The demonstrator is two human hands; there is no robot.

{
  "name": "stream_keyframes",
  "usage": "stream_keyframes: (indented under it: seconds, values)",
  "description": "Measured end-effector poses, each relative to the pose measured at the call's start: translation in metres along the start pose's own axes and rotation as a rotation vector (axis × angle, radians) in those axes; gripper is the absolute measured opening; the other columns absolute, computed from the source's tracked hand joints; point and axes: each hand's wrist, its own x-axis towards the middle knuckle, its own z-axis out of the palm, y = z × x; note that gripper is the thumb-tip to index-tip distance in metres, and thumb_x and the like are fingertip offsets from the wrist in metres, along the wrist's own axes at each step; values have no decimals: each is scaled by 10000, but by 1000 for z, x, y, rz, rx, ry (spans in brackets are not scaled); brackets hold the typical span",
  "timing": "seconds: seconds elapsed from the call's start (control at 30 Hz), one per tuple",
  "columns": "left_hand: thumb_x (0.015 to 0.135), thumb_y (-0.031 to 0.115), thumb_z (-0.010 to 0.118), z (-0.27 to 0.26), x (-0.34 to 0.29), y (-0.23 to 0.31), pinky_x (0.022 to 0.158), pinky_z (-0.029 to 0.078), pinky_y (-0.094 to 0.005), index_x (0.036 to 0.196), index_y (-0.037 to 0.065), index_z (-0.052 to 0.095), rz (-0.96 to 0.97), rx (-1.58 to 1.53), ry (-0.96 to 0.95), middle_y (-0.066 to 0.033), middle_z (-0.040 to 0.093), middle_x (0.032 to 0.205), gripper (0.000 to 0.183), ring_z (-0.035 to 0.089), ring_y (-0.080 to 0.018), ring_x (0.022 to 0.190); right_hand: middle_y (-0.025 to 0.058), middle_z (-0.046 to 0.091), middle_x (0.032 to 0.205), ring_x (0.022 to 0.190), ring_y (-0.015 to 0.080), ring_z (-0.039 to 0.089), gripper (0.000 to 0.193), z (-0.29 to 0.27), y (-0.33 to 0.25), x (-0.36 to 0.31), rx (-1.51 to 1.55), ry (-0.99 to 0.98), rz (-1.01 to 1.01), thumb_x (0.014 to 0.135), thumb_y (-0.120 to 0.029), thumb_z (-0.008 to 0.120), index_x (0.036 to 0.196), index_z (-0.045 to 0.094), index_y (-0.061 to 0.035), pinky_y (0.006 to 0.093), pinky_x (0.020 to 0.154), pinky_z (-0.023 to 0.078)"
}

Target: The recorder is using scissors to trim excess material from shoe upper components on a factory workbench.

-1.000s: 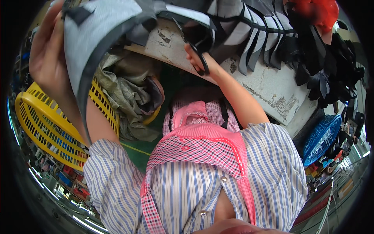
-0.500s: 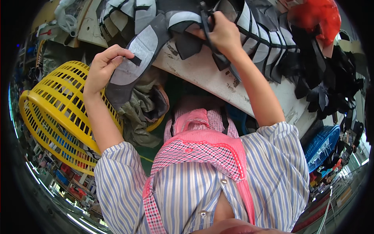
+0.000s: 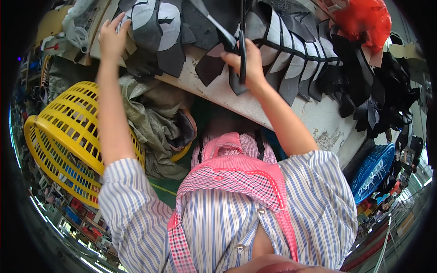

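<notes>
My right hand (image 3: pixel 249 63) grips black-handled scissors (image 3: pixel 243 48) over the bench, with the blades apart and pointing away from me. Beside the blades, a dark flap (image 3: pixel 211 68) hangs over the near edge. To the left lies a curved dark grey piece with a pale lining (image 3: pixel 170 34), its tip over the edge. My left hand (image 3: pixel 113 40) reaches to the far left of the bench, fingers apart, beside a pile of similar grey-and-white pieces (image 3: pixel 143 32). Whether its fingertips touch that pile is unclear.
A row of joined grey-and-white pieces (image 3: pixel 296 48) lies right of the scissors on the worn white bench (image 3: pixel 330 113). Black scraps (image 3: pixel 378 91) and a red plastic bag (image 3: pixel 364 22) are at the right. A yellow basket (image 3: pixel 68 111), crumpled cloth (image 3: pixel 157 150) and blue basket (image 3: pixel 374 173) stand lower.
My left hand has let go of the curved lined piece and moved up and left. That piece now lies on the bench. The scissors have shifted slightly toward me and opened.
</notes>
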Motion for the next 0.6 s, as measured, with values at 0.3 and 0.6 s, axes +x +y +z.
stream_keyframes:
  seconds: [0.3,0.6]
  values:
    - [775,237,569,-1,-62,192,698,406,-226,994,-30,544,-593,-1457,-568,-88,590,866,345,525,-114,778,11,427,569,388,60,327,205,-9,19,-23,680,-443,215,799,-218,499,873,450,-33,197,378,275]
    - [799,129,518,-14,-77,192,550,414,-261,921,-6,540,-396,-1150,-376,-108,573,643,183,546,-165,577,-8,419,670,565,85,410,633,-29,60,-93,418,-530,434,741,-590,433,928,473,13,205,523,350]
